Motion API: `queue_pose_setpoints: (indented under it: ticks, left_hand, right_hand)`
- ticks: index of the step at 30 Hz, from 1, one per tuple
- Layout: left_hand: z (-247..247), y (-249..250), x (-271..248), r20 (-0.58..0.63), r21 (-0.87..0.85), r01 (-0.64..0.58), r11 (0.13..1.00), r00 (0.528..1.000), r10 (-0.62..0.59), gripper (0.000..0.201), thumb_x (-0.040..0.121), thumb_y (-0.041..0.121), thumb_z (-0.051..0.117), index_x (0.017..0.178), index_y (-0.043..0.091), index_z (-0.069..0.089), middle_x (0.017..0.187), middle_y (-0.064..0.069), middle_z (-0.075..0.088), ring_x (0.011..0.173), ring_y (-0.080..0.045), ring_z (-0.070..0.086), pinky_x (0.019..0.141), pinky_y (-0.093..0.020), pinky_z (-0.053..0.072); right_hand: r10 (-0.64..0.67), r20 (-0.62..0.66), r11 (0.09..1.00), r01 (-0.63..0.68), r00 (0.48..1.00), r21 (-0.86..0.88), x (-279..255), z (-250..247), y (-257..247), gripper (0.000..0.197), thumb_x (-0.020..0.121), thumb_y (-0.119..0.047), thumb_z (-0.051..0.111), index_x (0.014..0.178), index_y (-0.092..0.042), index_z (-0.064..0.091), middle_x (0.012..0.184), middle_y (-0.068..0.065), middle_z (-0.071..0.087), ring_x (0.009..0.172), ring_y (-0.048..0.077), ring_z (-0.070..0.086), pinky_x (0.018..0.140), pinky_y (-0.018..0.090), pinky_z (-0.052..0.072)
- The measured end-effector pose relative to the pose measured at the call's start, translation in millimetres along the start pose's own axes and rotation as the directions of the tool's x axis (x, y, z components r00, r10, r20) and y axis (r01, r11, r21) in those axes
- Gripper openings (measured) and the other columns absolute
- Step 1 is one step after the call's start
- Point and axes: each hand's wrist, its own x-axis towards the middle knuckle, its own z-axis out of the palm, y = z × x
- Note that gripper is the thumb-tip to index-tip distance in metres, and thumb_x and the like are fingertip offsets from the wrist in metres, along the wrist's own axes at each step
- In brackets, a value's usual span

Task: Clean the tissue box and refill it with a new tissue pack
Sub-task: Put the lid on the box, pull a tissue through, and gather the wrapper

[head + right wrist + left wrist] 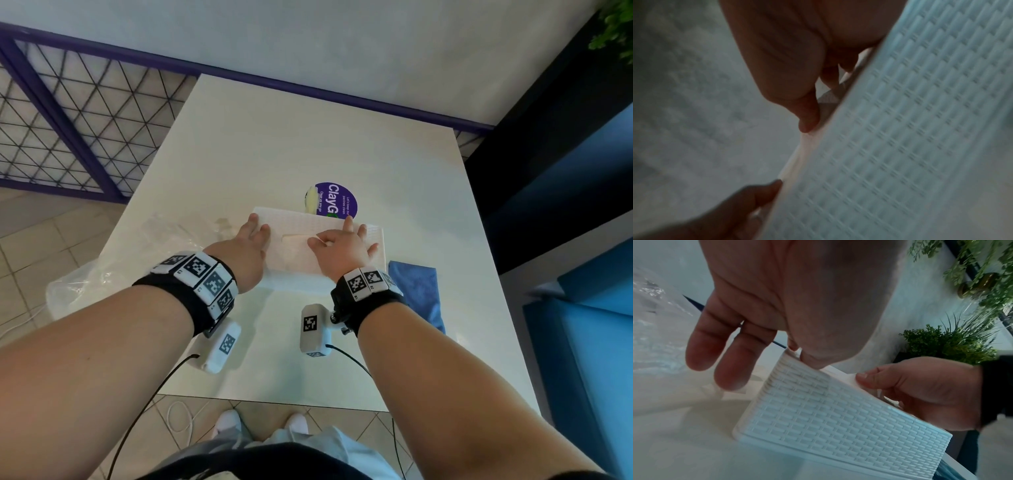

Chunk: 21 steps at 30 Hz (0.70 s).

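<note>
Left hand pinches the top corner of the tissue box, outer fingers splayed off it. Box sits on the table btwn both hands. Right hand lies on the lid, thumb at the slot — fingers curled over the far edge. Prob. seating the lid after refill; next, press down evenly w/ both palms.
</note>
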Motion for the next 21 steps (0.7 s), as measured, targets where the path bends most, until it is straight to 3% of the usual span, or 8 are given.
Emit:
queue_pose_setpoints:
  ticks: [3,6,8,10,12,15,18,21]
  left_hand:
    - [1.7,-0.2,2.5,-0.004,0.014,0.005,1.000,1.000,-0.005,0.068,0.096,0.007,0.028,0.151,0.024,-0.009,0.157,0.004,-0.028,0.137,-0.032,0.036,0.097,-0.042,0.044]
    - [3.3,-0.3,4.7,0.010,0.012,0.014,1.000,1.000,-0.014,0.073,0.094,0.004,0.029,0.151,0.026,-0.011,0.156,0.006,-0.029,0.138,-0.032,0.035,0.097,-0.043,0.045]
    - [4.3,-1.5,4.5,0.009,-0.009,0.007,1.000,1.000,-0.007,0.073,0.093,0.004,0.028,0.151,0.026,-0.011,0.156,0.007,-0.028,0.139,-0.031,0.032,0.099,-0.043,0.044]
    - [6.6,-4.2,1.4,-0.017,-0.056,-0.023,0.998,1.000,0.022,0.068,0.096,0.009,0.027,0.151,0.026,-0.009,0.157,0.007,-0.027,0.141,-0.029,0.031,0.103,-0.043,0.042]
    - [10.3,-9.2,-5.6,-0.111,-0.123,-0.079,0.989,0.992,0.065,0.058,0.101,0.022,0.024,0.152,0.026,-0.003,0.159,0.008,-0.021,0.139,-0.027,0.034,0.102,-0.042,0.042]
    - [14.2,-16.6,-22.9,-0.401,-0.191,-0.162,0.968,0.913,0.074,0.053,0.100,0.039,0.033,0.149,0.020,0.024,0.159,0.000,0.011,0.120,-0.031,0.053,0.085,-0.043,0.050]
    - [20.5,-20.8,-41.3,-0.632,-0.007,-0.311,0.950,0.738,0.237,0.041,0.092,0.041,0.041,0.118,0.016,0.060,0.122,-0.009,0.055,0.089,-0.034,0.057,0.071,-0.041,0.052]
    - [33.0,-18.5,-48.6,-0.546,0.116,-0.318,0.941,0.771,0.328,0.040,0.085,0.037,0.042,0.103,0.014,0.069,0.102,-0.005,0.066,0.088,-0.032,0.058,0.073,-0.041,0.051]
  right_hand:
    - [0.039,-0.042,0.993,-0.034,0.998,0.111,3.3,-9.1,-2.1,0.033,0.094,-0.045,0.045,0.123,-0.034,0.058,0.160,-0.001,0.020,0.148,0.026,0.011,0.116,0.059,0.003]
    - [0.047,-0.093,0.976,-0.026,0.995,0.215,6.8,-11.7,-6.2,0.030,0.092,-0.046,0.047,0.115,-0.032,0.061,0.136,-0.001,0.054,0.130,0.026,0.043,0.111,0.057,0.022]
    - [0.026,-0.091,0.968,-0.003,0.996,0.252,4.8,-14.4,-8.4,0.033,0.091,-0.048,0.049,0.116,-0.031,0.062,0.129,-0.002,0.059,0.125,0.025,0.048,0.109,0.053,0.030]
    - [0.023,-0.111,0.945,0.015,0.994,0.326,-0.7,-22.7,-5.2,0.035,0.092,-0.043,0.051,0.122,-0.028,0.061,0.130,-0.002,0.060,0.122,0.023,0.053,0.106,0.039,0.037]
    - [0.042,-0.151,0.918,0.022,0.988,0.397,-8.1,-33.3,4.8,0.034,0.095,-0.031,0.051,0.127,-0.023,0.058,0.132,0.000,0.060,0.117,0.021,0.057,0.092,0.025,0.041]
    - [0.029,-0.226,0.957,0.037,0.974,0.286,-28.2,-41.5,26.0,0.034,0.095,-0.019,0.052,0.128,-0.020,0.056,0.129,0.002,0.061,0.110,0.021,0.059,0.081,0.023,0.040]
    - [-0.057,-0.305,0.994,0.084,0.951,0.075,-47.6,-28.5,44.8,0.031,0.090,-0.022,0.057,0.120,-0.019,0.061,0.124,0.000,0.062,0.115,0.021,0.053,0.087,0.027,0.042]
    - [-0.074,-0.269,0.997,0.070,0.960,-0.024,-54.6,-10.4,55.8,0.030,0.092,-0.026,0.056,0.120,-0.016,0.061,0.125,-0.002,0.058,0.120,0.019,0.044,0.090,0.026,0.038]
